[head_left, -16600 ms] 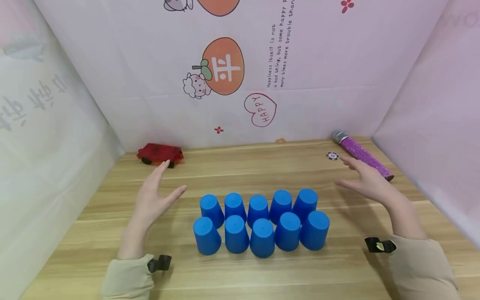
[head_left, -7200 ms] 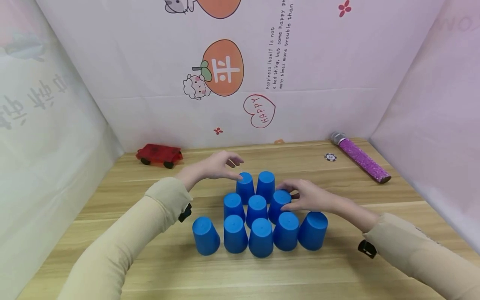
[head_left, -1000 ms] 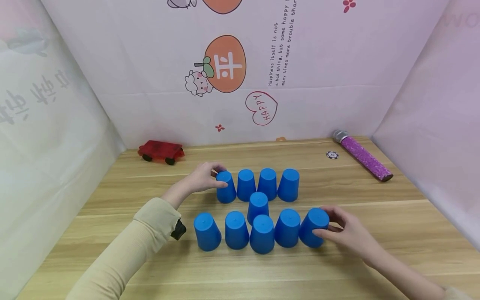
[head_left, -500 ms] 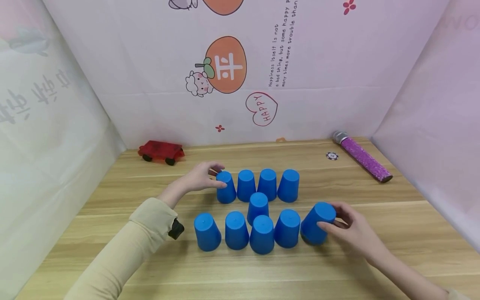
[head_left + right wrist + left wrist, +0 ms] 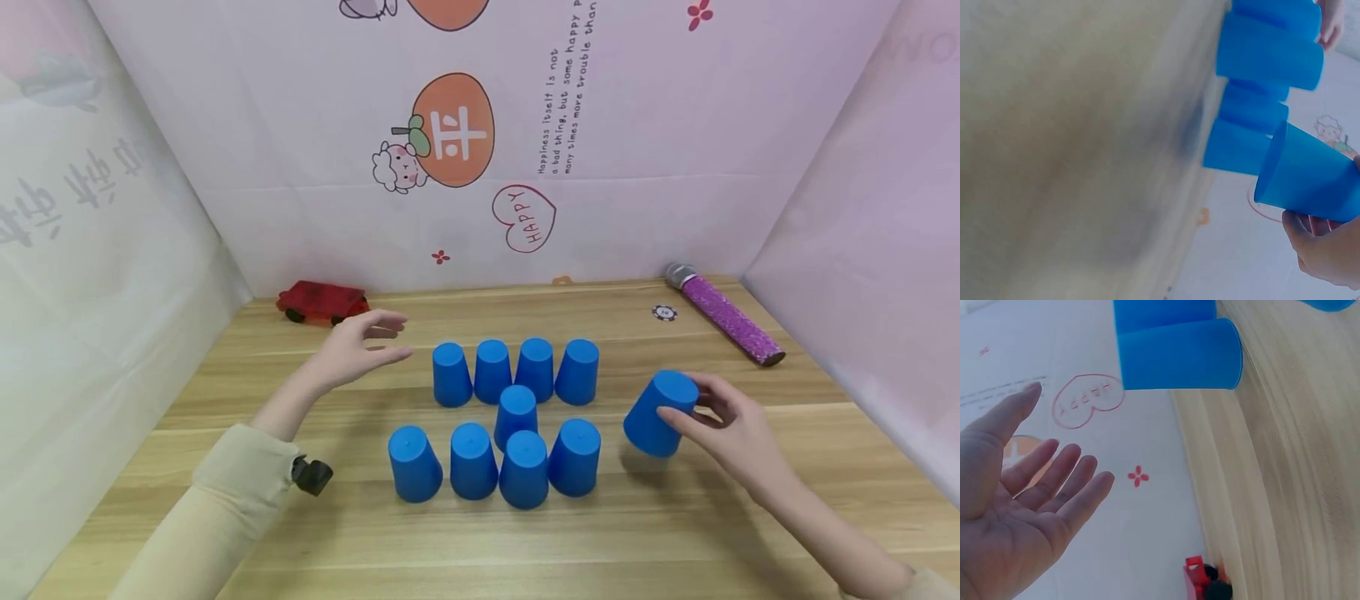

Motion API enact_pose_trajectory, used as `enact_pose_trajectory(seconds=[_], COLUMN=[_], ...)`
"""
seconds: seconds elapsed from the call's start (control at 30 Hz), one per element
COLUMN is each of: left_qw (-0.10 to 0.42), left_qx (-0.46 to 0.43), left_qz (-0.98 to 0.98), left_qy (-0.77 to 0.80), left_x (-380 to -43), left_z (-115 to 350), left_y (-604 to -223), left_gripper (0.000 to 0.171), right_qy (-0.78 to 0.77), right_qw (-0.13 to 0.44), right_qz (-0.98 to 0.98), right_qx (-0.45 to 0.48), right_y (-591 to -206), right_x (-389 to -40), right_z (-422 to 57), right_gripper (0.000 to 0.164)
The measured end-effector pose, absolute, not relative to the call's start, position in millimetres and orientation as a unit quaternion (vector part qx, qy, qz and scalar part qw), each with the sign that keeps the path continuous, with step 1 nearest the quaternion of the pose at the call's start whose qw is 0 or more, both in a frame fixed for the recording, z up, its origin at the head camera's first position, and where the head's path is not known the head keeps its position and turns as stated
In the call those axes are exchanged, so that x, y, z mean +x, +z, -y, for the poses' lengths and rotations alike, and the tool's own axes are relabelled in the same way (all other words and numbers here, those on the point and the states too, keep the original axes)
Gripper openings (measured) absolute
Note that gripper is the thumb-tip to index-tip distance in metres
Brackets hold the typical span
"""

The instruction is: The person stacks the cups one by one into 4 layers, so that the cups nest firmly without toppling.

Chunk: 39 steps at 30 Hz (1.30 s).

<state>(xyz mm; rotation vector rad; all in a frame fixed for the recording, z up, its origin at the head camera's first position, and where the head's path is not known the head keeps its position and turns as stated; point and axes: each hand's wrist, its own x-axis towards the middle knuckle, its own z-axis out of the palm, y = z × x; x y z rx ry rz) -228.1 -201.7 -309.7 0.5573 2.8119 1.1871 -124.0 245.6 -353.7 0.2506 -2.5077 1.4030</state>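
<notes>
White cloth walls (image 5: 637,125), printed with an orange fruit (image 5: 453,132) and a red heart (image 5: 525,218), enclose a wooden bench (image 5: 480,550). Reaching across at the left is my pale sleeve (image 5: 217,508); its partner is almost wholly cut off at the lower right corner. My right hand (image 5: 742,442) grasps a blue cup (image 5: 660,417), thumb on the near side, other fingers round the far side and partly hidden by it. I hold it tilted, clear of the bench, right of the front cups; gripping near the narrow end probably leaves the rim free. My left hand (image 5: 348,350) has relaxed fingers and holds nothing, just beside the back cups, not touching.

Nine more cups stand mouth down, likely for steadiness: four back cups (image 5: 452,375), four front cups (image 5: 414,465), one lone cup (image 5: 516,410) between. Their insides are hidden; the wrist views crop several.

Far right lies a purple microphone (image 5: 723,312); far left, a red toy cart (image 5: 322,300), partly behind my hand. Smallest is a round chip (image 5: 664,312), its marking hard to read.
</notes>
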Motion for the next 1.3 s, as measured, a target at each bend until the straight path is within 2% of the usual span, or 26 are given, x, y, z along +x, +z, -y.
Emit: enact_pose_trajectory(seconds=[0.23,0.47,0.63,0.97,1.3], left_qw=[0.008,-0.030,-0.050,-0.070,-0.049], left_qx=[0.165,0.162,0.159,0.155,0.138], left_qz=[-0.890,-0.887,-0.884,-0.867,-0.858], left_qy=[0.425,0.432,0.437,0.469,0.492], left_x=[-199.3,-167.1,-144.0,-110.7,-102.6], left_z=[222.5,234.9,236.5,218.8,196.7], left_y=[-308.5,-309.6,-311.4,-315.2,-333.1], left_gripper=[0.053,0.047,0.046,0.050,0.056], right_qy=[0.489,0.476,0.460,0.448,0.470], right_qw=[0.184,0.184,0.155,0.107,0.023], right_qz=[0.847,0.854,0.869,0.877,0.863], right_qx=[0.101,0.100,0.093,0.137,0.184], right_y=[-333.7,-307.4,-292.2,-282.5,-288.1], right_x=[-139.4,-159.9,-176.5,-211.6,-243.6], right_z=[-246.9,-240.7,-229.9,-204.1,-193.5], right_gripper=[0.042,0.044,0.045,0.047,0.047])
